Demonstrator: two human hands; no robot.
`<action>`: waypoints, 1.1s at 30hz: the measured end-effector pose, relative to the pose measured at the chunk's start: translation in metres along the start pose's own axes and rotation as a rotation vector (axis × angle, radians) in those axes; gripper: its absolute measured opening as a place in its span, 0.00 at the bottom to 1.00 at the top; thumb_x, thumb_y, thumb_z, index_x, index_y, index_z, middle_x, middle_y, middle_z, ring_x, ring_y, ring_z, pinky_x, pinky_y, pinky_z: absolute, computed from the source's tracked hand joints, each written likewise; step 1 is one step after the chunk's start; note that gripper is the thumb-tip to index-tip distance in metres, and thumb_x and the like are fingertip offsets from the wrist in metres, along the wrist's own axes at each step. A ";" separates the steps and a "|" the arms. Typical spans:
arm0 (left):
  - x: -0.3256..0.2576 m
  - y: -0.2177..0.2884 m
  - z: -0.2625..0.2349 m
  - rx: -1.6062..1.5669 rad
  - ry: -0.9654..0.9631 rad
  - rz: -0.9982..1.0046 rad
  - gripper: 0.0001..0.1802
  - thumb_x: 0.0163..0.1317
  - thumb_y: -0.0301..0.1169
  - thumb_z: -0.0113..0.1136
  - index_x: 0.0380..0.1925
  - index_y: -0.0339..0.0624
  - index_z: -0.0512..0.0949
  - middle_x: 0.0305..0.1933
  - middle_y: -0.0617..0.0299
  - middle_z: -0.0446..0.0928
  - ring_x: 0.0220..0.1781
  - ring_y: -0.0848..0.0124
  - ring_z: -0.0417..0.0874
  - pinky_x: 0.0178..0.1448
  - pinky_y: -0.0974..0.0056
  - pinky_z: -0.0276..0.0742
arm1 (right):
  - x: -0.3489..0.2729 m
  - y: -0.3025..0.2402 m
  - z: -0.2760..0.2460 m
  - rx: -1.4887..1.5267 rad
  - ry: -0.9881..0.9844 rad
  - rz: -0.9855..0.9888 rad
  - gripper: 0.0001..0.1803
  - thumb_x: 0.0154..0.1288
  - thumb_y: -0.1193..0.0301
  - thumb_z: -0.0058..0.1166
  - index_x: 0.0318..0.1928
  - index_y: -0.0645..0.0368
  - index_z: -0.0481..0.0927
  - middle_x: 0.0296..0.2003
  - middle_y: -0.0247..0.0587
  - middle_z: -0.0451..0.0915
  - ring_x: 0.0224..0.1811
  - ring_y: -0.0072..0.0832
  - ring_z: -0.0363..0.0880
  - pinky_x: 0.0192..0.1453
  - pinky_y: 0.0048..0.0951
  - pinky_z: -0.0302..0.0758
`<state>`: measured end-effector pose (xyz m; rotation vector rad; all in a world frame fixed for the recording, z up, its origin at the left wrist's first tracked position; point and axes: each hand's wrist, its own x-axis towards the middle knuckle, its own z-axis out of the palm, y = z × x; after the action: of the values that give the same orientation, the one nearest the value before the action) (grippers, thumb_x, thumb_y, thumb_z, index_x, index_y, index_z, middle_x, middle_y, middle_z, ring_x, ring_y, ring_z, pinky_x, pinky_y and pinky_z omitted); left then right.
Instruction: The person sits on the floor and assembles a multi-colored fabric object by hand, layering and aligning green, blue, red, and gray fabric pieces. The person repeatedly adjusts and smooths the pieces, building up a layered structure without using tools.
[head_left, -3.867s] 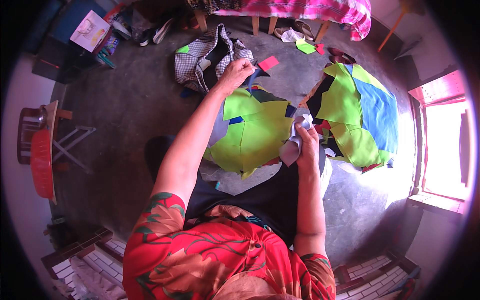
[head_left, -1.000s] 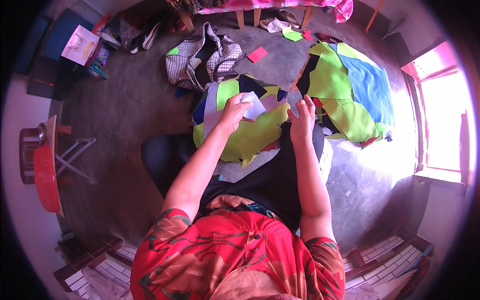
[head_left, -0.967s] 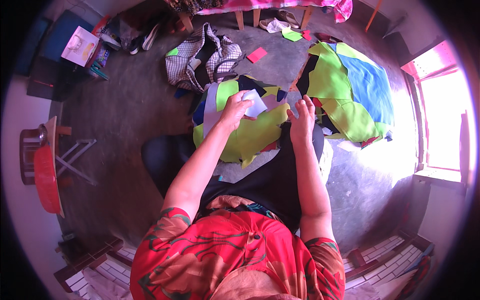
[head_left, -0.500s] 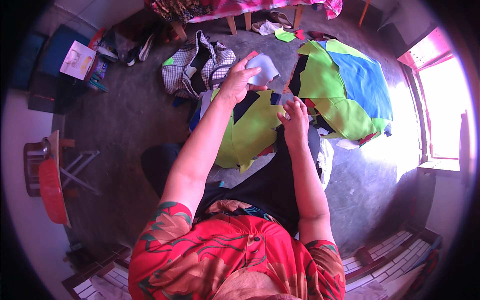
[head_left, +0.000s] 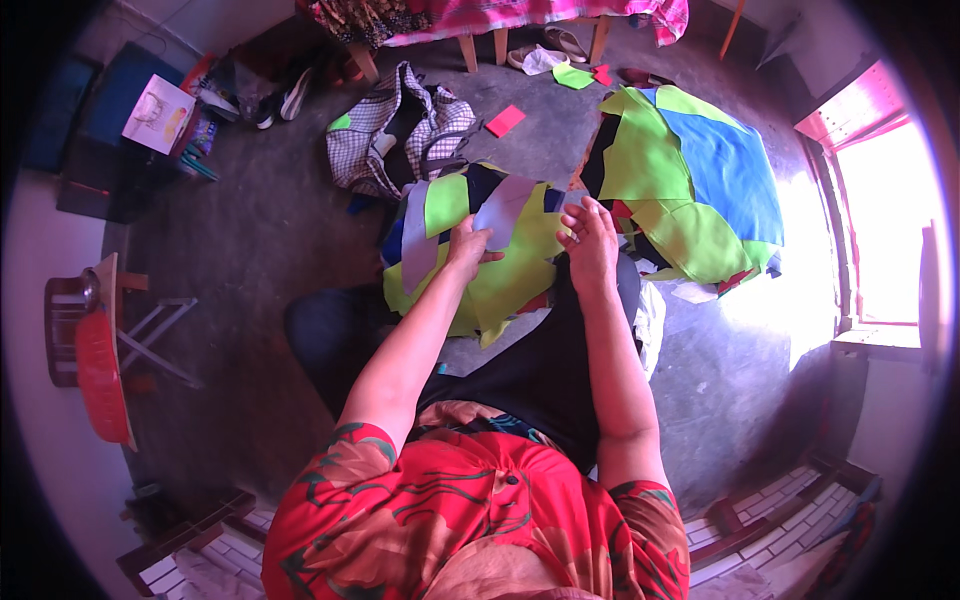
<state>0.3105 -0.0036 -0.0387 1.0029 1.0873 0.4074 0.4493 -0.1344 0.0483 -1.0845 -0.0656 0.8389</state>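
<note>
My left hand (head_left: pixel 468 247) is over the near heap of cloth pieces (head_left: pixel 520 262), thumb held away from the fingers. Beside its fingertips a pale grey-mauve cloth piece (head_left: pixel 505 208) lies on the heap, and I see no grip on it. Lime-green, black and dark blue pieces make up the rest of this heap, with another mauve strip (head_left: pixel 418 238) on its left side. My right hand (head_left: pixel 592 240) hovers at the heap's right edge, fingers loosely bent and apart, nothing visible in it.
A larger heap of lime and blue cloth (head_left: pixel 690 180) stands right. Beyond the near heap lie a checked bag (head_left: pixel 400 130) and a red piece (head_left: pixel 505 121) on the floor. A bed with pink cloth (head_left: pixel 500 14) is at the back; a red plastic basin (head_left: pixel 103 380) stands left.
My left hand has come back toward me and down to the near heap. The pale piece it held up now lies on the heap, uncovering the red piece. My right hand has barely moved.
</note>
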 end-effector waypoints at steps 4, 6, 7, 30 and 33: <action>-0.016 -0.008 -0.006 -0.010 0.004 -0.001 0.16 0.59 0.23 0.51 0.49 0.39 0.72 0.42 0.59 0.75 0.38 0.66 0.80 0.28 0.62 0.85 | 0.003 0.010 0.000 -0.004 -0.025 0.019 0.14 0.71 0.60 0.46 0.50 0.53 0.71 0.39 0.33 0.78 0.37 0.18 0.75 0.41 0.27 0.73; -0.020 -0.014 -0.008 0.047 -0.004 -0.003 0.16 0.59 0.23 0.52 0.49 0.39 0.72 0.42 0.58 0.76 0.38 0.66 0.81 0.27 0.63 0.84 | 0.005 0.011 -0.003 0.014 -0.053 0.024 0.13 0.70 0.60 0.48 0.50 0.52 0.72 0.38 0.32 0.79 0.37 0.18 0.75 0.39 0.26 0.73; -0.023 -0.017 -0.012 0.072 -0.014 -0.001 0.18 0.59 0.23 0.52 0.50 0.39 0.71 0.43 0.57 0.76 0.36 0.66 0.81 0.26 0.63 0.84 | 0.007 0.013 -0.004 0.027 -0.056 0.041 0.13 0.70 0.61 0.48 0.50 0.52 0.72 0.38 0.32 0.79 0.36 0.18 0.75 0.39 0.25 0.73; -0.067 -0.061 -0.063 0.467 -0.030 0.211 0.16 0.58 0.26 0.54 0.47 0.46 0.78 0.21 0.62 0.76 0.18 0.73 0.78 0.22 0.66 0.77 | -0.030 0.012 0.003 -0.152 -0.267 -0.042 0.08 0.69 0.65 0.51 0.43 0.55 0.74 0.32 0.31 0.79 0.31 0.16 0.75 0.37 0.18 0.71; -0.071 -0.060 -0.066 0.428 -0.045 0.180 0.16 0.58 0.26 0.53 0.47 0.45 0.77 0.21 0.62 0.77 0.17 0.74 0.78 0.21 0.68 0.77 | -0.048 0.002 0.006 -0.235 -0.297 -0.119 0.08 0.69 0.66 0.52 0.43 0.55 0.74 0.33 0.31 0.79 0.31 0.16 0.75 0.37 0.18 0.71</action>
<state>0.2100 -0.0546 -0.0572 1.4889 1.0693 0.2995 0.4118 -0.1596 0.0659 -1.1547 -0.4833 0.8942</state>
